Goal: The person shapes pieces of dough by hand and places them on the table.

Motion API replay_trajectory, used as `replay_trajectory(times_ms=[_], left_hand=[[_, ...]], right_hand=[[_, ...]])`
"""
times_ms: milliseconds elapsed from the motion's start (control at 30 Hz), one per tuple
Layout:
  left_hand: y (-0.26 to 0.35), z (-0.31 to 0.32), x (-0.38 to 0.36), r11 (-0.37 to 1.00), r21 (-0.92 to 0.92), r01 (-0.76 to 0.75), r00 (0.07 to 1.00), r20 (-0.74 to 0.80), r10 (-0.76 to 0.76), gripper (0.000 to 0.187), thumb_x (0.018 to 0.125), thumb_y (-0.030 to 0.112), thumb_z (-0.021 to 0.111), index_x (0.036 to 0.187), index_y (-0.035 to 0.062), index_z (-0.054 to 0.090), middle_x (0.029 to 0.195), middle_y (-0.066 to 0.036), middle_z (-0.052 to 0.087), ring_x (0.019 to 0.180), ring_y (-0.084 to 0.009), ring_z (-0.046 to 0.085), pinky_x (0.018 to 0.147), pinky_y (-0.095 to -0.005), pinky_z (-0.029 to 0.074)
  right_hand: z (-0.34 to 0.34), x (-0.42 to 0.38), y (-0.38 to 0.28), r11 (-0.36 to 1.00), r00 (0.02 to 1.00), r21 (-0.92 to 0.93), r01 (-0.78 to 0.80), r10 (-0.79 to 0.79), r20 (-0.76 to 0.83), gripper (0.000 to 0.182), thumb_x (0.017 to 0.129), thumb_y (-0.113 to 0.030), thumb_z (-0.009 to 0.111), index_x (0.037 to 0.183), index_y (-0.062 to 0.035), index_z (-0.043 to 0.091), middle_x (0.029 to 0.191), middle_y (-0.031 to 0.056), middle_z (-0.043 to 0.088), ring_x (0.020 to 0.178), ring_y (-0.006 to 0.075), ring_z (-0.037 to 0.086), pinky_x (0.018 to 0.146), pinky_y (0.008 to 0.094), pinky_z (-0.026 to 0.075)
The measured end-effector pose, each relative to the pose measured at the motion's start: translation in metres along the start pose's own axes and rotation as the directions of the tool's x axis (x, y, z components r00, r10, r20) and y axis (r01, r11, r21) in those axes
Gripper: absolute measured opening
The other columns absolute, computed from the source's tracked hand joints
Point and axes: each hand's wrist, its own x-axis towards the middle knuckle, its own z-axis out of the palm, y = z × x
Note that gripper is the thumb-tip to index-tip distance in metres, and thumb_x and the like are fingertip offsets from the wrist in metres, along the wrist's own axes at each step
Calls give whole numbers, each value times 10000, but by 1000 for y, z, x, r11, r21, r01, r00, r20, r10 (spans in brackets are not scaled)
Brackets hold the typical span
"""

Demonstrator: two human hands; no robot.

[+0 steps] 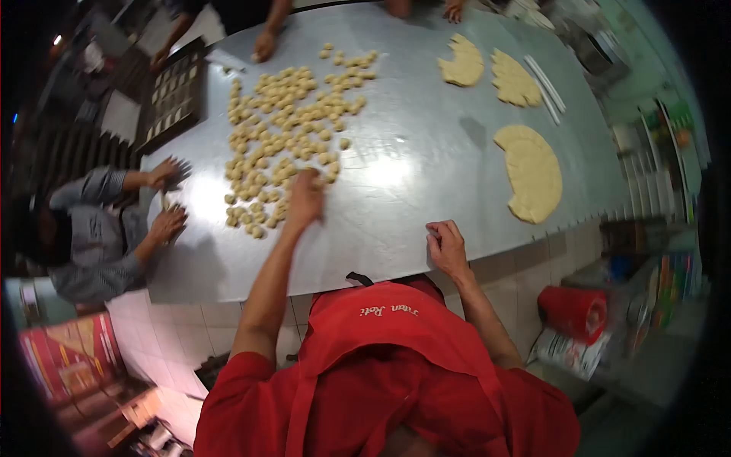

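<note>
My left hand (307, 199) is over the lower right part of a wide spread of small round dough balls (293, 114) on the metal table (396, 228). Its fingers are blurred and partly hidden, so any ball in them cannot be made out. Near the front edge, my right hand (448, 245) rests on the table with its fingers loosely bent, the thumb apart and nothing held. Right of it lies a large flat dough piece (533, 174) with a cut edge. Two smaller flat pieces, one on the left (462, 61) and one on the right (515, 79), lie farther back.
Two white rods (545, 87) lie beside the back dough. At the left edge a co-worker's hands (166, 222) are on the table, near a dark tray (173, 95) of shaped pieces. Other people's hands (265, 46) show at the far edge. A red container (572, 314) stands right, below table level.
</note>
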Motion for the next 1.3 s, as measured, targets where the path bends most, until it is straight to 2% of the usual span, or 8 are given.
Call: replay_trajectory(times_ms=[133,233,600,733,867,967,1167,1300], left_hand=[[-49,-82,50,949,169,267,961,-119,-249,482,964,59,626,1446,48,622,1322,-233,691,1195,-403,674,1027,-474,534],[-42,-94,55,787,616,34,987,-143,70,571,932,150,730,1470,12,596,1512,-254,584,1401,-437,543,1184,-498,433],[140,58,-71,996,-72,-57,985,161,68,375,946,63,740,1308,-17,683,1351,-226,693,1301,-381,648,1117,-444,501],[179,81,-105,883,-247,400,874,393,-286,317,1015,146,700,1290,-12,710,1244,-178,743,1176,-259,704,1001,-393,552],[246,97,-106,232,-735,637,751,524,-401,357,1119,249,612,1369,8,699,1146,-124,770,1028,-156,711,902,-325,583],[230,93,-102,687,-487,539,842,332,-425,363,1104,249,640,1365,4,702,1062,-109,784,941,-153,731,840,-327,615],[234,81,-109,657,-543,522,800,44,-599,351,1096,307,666,1046,-38,714,861,-70,755,762,-145,712,677,-332,580],[224,72,-106,848,-265,459,826,-225,-517,446,1121,374,602,936,-28,660,762,-191,692,680,-296,690,617,-445,517]], right_hand=[[-50,-20,60,989,973,-89,-115,94,-209,249,909,-25,701,1158,-21,708,1081,173,645,932,345,677,816,422,574],[-87,-9,102,956,932,-214,-201,120,-343,316,896,-52,725,1208,-26,682,1125,178,633,1021,372,660,882,465,560],[-198,68,177,866,982,-471,-169,106,-158,305,1005,-292,718,1184,-48,684,1030,186,680,981,426,692,875,528,557],[-139,68,163,969,960,149,-199,161,230,290,1102,-272,552,1193,-56,723,1021,133,762,949,246,726,877,407,571],[-68,62,22,557,751,645,-523,-57,658,263,1070,-180,612,1299,-50,618,1103,35,668,958,132,664,813,304,594],[-50,66,-25,804,788,486,-343,-35,615,422,1018,-163,698,1395,-29,564,1120,87,715,963,196,748,820,355,616],[-28,79,-50,889,805,272,369,-452,384,478,973,-140,749,1429,-37,652,1061,175,780,915,277,789,823,387,624],[-12,74,-76,922,791,347,173,-340,509,314,960,-136,719,1234,14,741,1020,232,765,903,372,772,809,415,606]])
